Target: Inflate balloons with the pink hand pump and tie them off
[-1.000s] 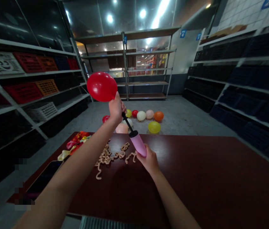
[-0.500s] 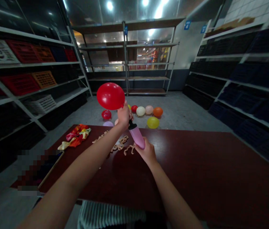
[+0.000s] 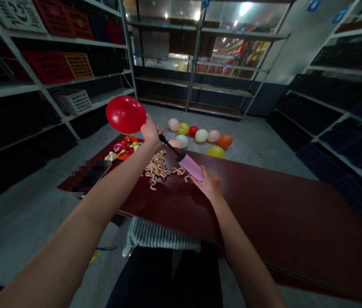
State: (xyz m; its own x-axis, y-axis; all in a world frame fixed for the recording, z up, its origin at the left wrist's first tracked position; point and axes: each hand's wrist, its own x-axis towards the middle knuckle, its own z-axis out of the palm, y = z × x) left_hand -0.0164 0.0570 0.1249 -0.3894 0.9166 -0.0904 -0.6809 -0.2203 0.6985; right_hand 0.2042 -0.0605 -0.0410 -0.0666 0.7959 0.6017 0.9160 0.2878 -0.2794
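A swollen red balloon (image 3: pixel 126 114) is at the front end of a pink hand pump (image 3: pixel 191 167). My left hand (image 3: pixel 151 133) is closed round the balloon's neck and the pump's nozzle end, hiding where they join. My right hand (image 3: pixel 209 184) grips the rear of the pink barrel. Between the hands the pump's thin black rod shows, drawn out of the barrel. Beneath them on the dark red table (image 3: pixel 264 201) lies a pile of beige curly strands (image 3: pixel 158 166). Limp, uninflated balloons (image 3: pixel 125 147) in red, orange and pale yellow lie left of the pile.
Several inflated balloons, among them an orange balloon (image 3: pixel 225 141) and a yellow balloon (image 3: pixel 216 152), rest on the floor past the table. Metal shelving (image 3: pixel 196 81) stands behind. Shelves with a red crate (image 3: pixel 48 66) are at left; dark crates line the right side.
My hands have moved apart, and more of the pump's black rod shows between them. The view has tilted down, bringing my lap and more of the beige pile into sight.
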